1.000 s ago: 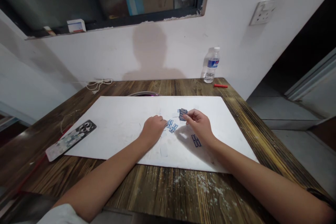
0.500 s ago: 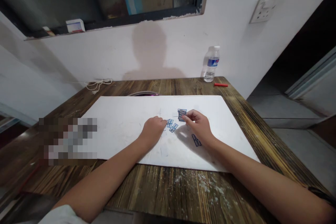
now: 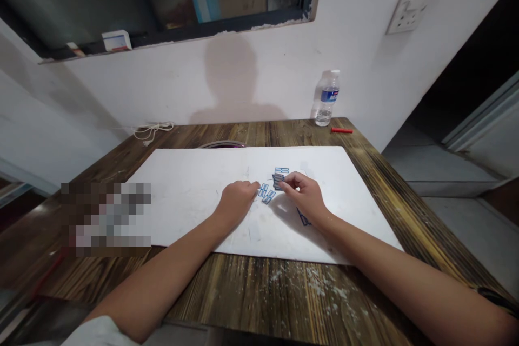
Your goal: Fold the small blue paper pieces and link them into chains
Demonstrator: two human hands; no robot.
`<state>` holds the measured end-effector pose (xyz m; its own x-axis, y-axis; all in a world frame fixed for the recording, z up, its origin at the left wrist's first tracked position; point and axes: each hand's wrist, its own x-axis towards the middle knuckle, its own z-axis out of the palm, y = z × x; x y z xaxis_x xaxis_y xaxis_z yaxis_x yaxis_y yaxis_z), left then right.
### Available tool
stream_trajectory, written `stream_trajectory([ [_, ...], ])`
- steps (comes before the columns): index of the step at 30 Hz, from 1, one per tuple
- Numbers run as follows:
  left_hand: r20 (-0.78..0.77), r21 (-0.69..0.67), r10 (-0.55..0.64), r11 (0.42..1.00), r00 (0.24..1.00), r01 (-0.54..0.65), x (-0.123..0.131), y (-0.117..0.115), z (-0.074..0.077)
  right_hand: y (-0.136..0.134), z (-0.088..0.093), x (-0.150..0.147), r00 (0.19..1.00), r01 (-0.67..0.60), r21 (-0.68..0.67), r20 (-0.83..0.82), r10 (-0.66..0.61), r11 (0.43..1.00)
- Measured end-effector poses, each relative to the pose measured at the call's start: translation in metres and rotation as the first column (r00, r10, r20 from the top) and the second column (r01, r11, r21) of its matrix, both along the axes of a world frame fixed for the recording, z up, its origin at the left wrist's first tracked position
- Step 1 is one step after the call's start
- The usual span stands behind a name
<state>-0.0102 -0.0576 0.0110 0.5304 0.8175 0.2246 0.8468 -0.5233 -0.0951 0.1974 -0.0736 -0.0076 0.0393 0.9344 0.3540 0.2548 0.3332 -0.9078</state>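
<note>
Several small blue-and-white pieces lie on a white sheet [image 3: 194, 194] spread over a wooden table [image 3: 259, 292]. My right hand [image 3: 304, 197] is closed in a pinch on a small stack of these blue pieces [image 3: 278, 180]. One blue piece [image 3: 281, 170] lies alone just behind the stack. My left hand [image 3: 237, 200] rests curled on the sheet, its fingertips beside two loose blue pieces [image 3: 266, 192]. Another blue piece [image 3: 304, 220] shows partly under my right wrist.
A water bottle [image 3: 326, 98] and a red pen [image 3: 341, 130] stand at the back right by the wall. A white cord [image 3: 151, 131] lies at the back left. A blurred-out flat object [image 3: 106, 218] sits at the sheet's left edge. The table drops off at the right.
My right hand has drawn the stack of blue pieces slightly left and nearer, leaving one piece behind on the sheet. My left hand has hardly moved.
</note>
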Motion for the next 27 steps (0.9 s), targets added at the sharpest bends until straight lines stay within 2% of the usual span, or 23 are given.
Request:
stream_trajectory([
  [3, 0.04, 0.041, -0.033, 0.999, 0.999, 0.032, -0.001, 0.002, -0.006, 0.001, -0.001, 0.0, 1.0, 0.003, 0.009, 0.016, -0.003, 1.0],
  [6, 0.181, 0.119, -0.105, 0.989, 0.978, 0.084, -0.002, 0.005, -0.012, 0.002, -0.002, 0.0, 1.0, 0.015, 0.027, 0.021, -0.015, 1.0],
  [10, 0.389, 0.208, -0.254, 0.961, 0.885, 0.185, -0.001, 0.005, -0.011, 0.003, -0.005, 0.001, 0.999, 0.033, 0.027, 0.022, -0.033, 0.999],
  [16, 0.496, 0.283, -0.431, 0.901, 0.753, 0.329, 0.001, -0.001, -0.006, 0.002, -0.004, 0.0, 0.999, 0.009, 0.029, 0.038, -0.01, 1.0],
  [22, 0.661, 0.186, -0.367, 0.925, 0.654, 0.33, 0.002, 0.0, -0.004, 0.001, -0.006, -0.001, 0.996, -0.06, 0.086, 0.067, 0.054, 0.994],
  [27, 0.743, 0.068, -0.307, 0.918, 0.595, 0.39, 0.003, 0.0, -0.003, 0.002, -0.007, 0.001, 0.988, -0.145, 0.207, 0.081, 0.131, 0.968],
])
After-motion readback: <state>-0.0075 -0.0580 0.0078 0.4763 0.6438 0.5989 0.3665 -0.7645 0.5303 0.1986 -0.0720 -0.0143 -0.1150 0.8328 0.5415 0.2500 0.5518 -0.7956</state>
